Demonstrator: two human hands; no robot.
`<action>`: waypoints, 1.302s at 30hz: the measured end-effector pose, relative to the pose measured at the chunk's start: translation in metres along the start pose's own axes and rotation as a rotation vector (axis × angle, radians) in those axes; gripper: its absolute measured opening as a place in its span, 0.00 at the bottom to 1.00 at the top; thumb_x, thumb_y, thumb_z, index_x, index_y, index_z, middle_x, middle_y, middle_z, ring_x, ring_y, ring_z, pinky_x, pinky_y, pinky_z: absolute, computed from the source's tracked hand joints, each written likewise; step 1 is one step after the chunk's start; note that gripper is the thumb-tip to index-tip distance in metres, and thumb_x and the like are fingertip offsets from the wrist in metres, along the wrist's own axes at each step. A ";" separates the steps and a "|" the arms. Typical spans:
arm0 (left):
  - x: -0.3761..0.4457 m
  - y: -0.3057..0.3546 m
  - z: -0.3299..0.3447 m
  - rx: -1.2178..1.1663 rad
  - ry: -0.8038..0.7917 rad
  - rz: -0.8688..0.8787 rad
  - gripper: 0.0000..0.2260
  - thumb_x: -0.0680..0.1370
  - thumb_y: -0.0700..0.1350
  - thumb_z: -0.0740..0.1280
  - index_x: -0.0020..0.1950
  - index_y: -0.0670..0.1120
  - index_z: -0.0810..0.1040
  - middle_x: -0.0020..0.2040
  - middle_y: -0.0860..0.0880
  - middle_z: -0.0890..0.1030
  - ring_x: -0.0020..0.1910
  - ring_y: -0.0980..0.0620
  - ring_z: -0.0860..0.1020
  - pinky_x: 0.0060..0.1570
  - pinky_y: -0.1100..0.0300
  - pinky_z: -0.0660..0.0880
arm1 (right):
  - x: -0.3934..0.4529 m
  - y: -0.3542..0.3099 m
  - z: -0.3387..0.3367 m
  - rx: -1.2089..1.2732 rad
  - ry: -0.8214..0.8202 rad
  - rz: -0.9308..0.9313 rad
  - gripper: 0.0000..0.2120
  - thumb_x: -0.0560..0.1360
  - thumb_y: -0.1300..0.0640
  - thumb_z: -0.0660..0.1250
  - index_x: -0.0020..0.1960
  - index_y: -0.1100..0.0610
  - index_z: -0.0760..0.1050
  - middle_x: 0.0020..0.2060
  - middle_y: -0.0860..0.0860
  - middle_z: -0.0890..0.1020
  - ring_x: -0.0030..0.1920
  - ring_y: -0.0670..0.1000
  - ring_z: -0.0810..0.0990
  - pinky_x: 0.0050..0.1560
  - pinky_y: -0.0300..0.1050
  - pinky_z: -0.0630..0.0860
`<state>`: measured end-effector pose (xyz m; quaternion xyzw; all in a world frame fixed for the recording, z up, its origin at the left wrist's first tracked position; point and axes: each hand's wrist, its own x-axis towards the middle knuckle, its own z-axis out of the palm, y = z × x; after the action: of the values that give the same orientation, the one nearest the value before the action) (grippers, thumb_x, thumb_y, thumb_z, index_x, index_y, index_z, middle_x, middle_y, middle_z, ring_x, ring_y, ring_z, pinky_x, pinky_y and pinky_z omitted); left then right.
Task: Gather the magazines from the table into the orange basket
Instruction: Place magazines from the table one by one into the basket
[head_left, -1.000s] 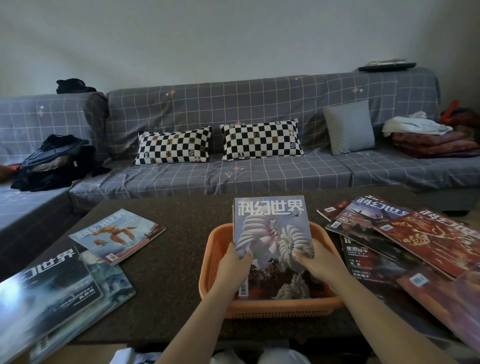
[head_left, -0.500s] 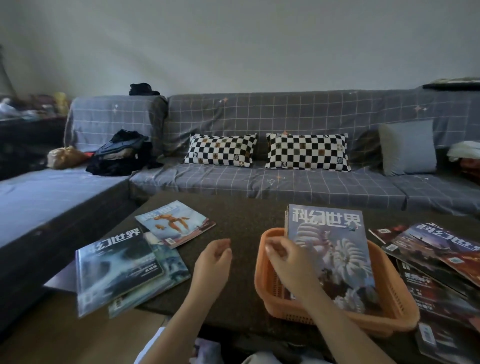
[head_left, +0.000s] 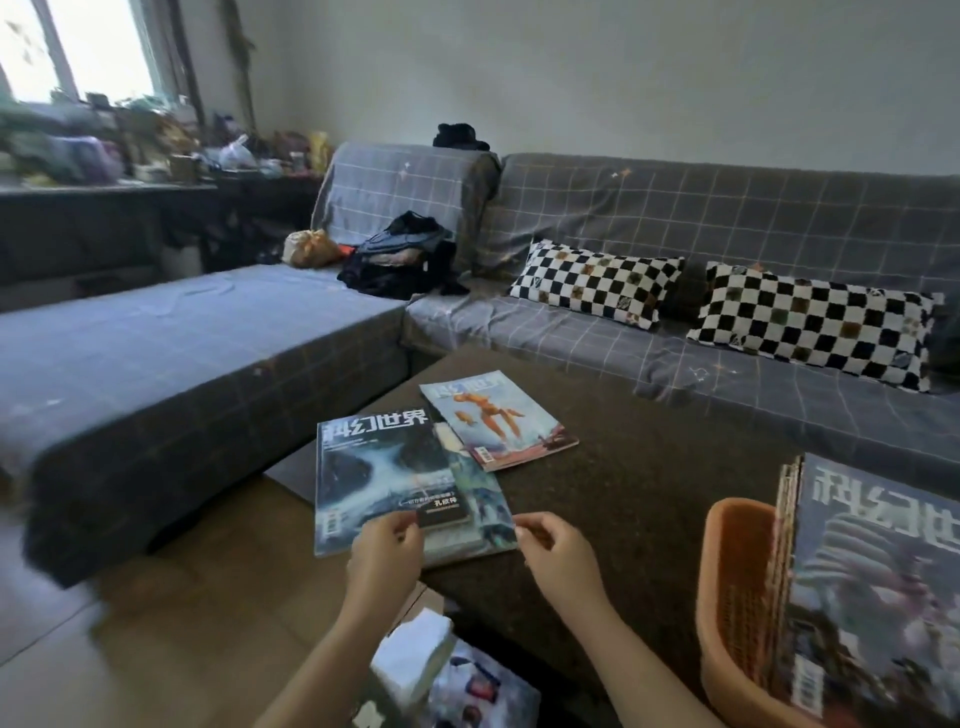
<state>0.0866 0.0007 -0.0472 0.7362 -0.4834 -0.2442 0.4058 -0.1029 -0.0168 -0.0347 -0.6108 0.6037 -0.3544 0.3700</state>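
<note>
Reaching over the near edge of the dark table, both hands hovered by a pile of magazines; the left hand had its fingers curled at the lower edge of the dark-covered magazine, though whether it actually pinched the cover I could not tell; the right hand hung loosely curled just beside the pile, holding nothing; a second magazine lay under the top one; another with an orange figure lay flat just beyond; the orange basket stood at the right, magazines propped inside it; a grey sofa with checked cushions sat behind.
</note>
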 end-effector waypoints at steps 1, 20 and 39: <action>0.005 -0.007 -0.001 0.062 0.031 -0.030 0.13 0.79 0.43 0.62 0.61 0.45 0.80 0.53 0.50 0.81 0.50 0.51 0.77 0.54 0.53 0.73 | 0.005 0.003 0.006 0.001 -0.011 0.008 0.10 0.76 0.56 0.64 0.57 0.52 0.77 0.47 0.44 0.80 0.46 0.39 0.76 0.42 0.29 0.72; 0.043 -0.055 -0.035 -0.464 0.094 -0.353 0.10 0.75 0.41 0.72 0.54 0.39 0.79 0.45 0.43 0.83 0.38 0.48 0.81 0.35 0.56 0.76 | 0.034 0.010 0.049 0.046 -0.232 0.070 0.23 0.76 0.54 0.65 0.70 0.52 0.67 0.63 0.52 0.74 0.66 0.50 0.69 0.67 0.46 0.67; -0.056 0.014 -0.048 -1.010 -0.370 -0.082 0.14 0.73 0.36 0.68 0.57 0.39 0.73 0.48 0.40 0.84 0.43 0.42 0.84 0.37 0.53 0.82 | -0.034 -0.020 -0.055 0.593 -0.040 0.147 0.14 0.73 0.62 0.68 0.54 0.48 0.72 0.46 0.53 0.83 0.46 0.53 0.82 0.40 0.47 0.75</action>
<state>0.0928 0.0664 -0.0109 0.4126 -0.3401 -0.5873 0.6076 -0.1426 0.0158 0.0092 -0.4375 0.5093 -0.4753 0.5687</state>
